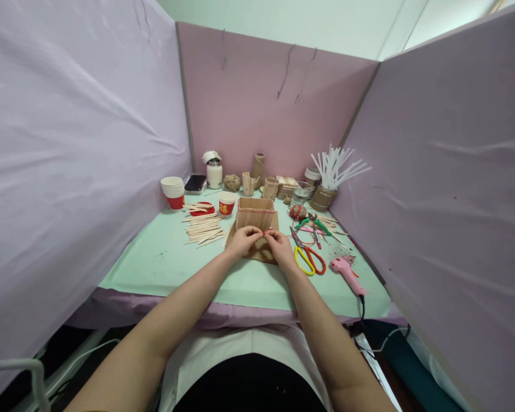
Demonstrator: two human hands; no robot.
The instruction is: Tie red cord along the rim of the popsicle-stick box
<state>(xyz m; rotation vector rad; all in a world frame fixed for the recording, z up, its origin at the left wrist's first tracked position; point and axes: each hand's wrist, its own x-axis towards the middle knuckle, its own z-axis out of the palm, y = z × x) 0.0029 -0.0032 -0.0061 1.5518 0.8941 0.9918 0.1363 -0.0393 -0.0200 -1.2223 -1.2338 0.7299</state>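
Observation:
In the middle of the table, my left hand (243, 239) and my right hand (280, 246) meet fingertip to fingertip. Both are closed in a pinch on a short piece of red yarn (264, 233). Just behind them a small open cardboard box (254, 217) stands upright, with red yarn running along its upper edge. Under my hands lies a flat brown cardboard sheet (266, 252). A ball of red yarn (298, 212) sits to the right, its loose strand lying on the table. My fingers partly hide the yarn's ends.
Scissors (309, 260) with yellow and red handles and a pink glue gun (347, 274) lie at right, near green-handled pliers (313, 223). Wooden sticks (203, 230), paper cups (174, 191) and a red-and-white cup (227, 204) are at left. White sticks (337, 166) fill a container. Partitions enclose three sides.

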